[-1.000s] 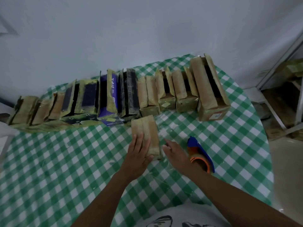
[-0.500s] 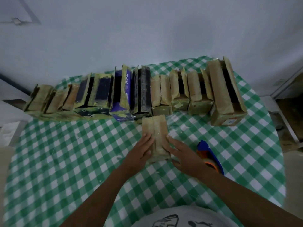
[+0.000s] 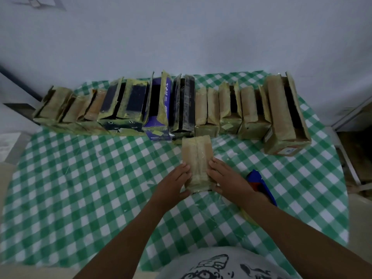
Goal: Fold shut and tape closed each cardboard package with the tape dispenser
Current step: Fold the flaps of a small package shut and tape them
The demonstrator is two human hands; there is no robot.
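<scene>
Green-checked tablecloth (image 3: 80,178) under everything. Mid-table, right in front of the person, lies the small brown package (image 3: 198,158), its two top flaps folded in to meet along a centre seam, w/ no fresh strip across it that I can make out (the shiny old tape makes this hard to judge). L hand (image 3: 173,186) lies against its left flank, fingers straight and together, thumb at the near corner. R hand (image 3: 229,182) mirrors it on the right flank, fingers straight and a bit apart, pressing rather than wrapped round. So the step in hand looks like fold-shut: flaps squared and held down. Tape dispenser (image 3: 259,184), blue w/ orange, lies on the cloth just beside the R wrist, untouched. Next move prob. calls for the L hand to pin the seam while the R takes the dispenser and runs tape along it. Beyond, a row of other packages (image 3: 161,105) stands at the far edge by the wall (image 3: 181,37), most w/ flaps up, so plenty left.
</scene>
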